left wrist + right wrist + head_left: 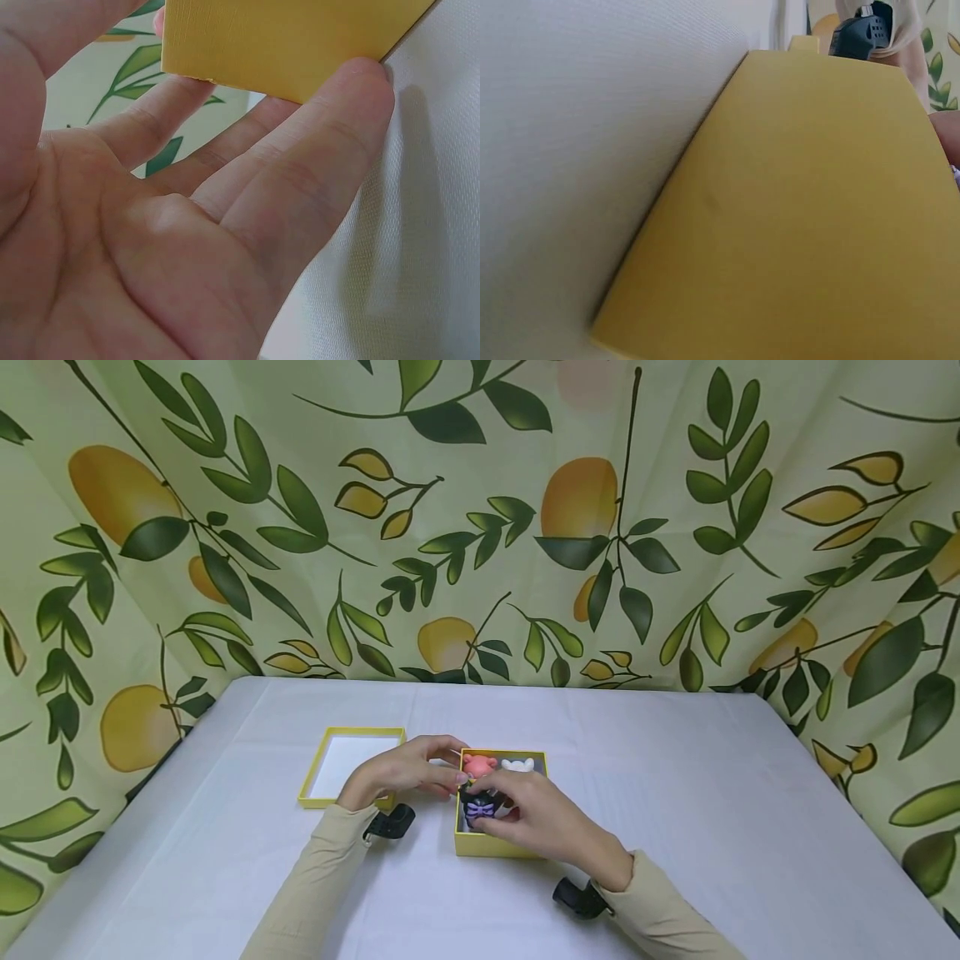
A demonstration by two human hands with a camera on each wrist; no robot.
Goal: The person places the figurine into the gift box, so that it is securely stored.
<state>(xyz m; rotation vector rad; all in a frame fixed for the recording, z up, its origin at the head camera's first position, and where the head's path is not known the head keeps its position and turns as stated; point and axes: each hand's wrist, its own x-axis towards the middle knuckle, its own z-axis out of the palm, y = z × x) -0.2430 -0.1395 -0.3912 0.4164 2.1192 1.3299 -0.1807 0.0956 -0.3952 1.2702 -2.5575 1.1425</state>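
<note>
A yellow box point(495, 845) without its lid stands on the table. Inside it are a pink figurine point(480, 766) and a white figurine point(517, 765) along the far side. My right hand point(543, 814) reaches over the box and pinches a small black figurine with a purple bow point(480, 808) between thumb and fingers, at the box's near left part. With fairly straight fingers, my left hand point(412, 767) touches the box's left wall point(277, 45), its thumb close to the rim by the black figurine. Behind the right hand, part of the box's inside is hidden.
The yellow-edged lid point(318, 802) lies with its white inside up, left of the box and partly under the left hand. A white cloth point(675, 777) covers the table. Behind it hangs a leaf-and-fruit curtain point(480, 543). Both wrists carry black cameras.
</note>
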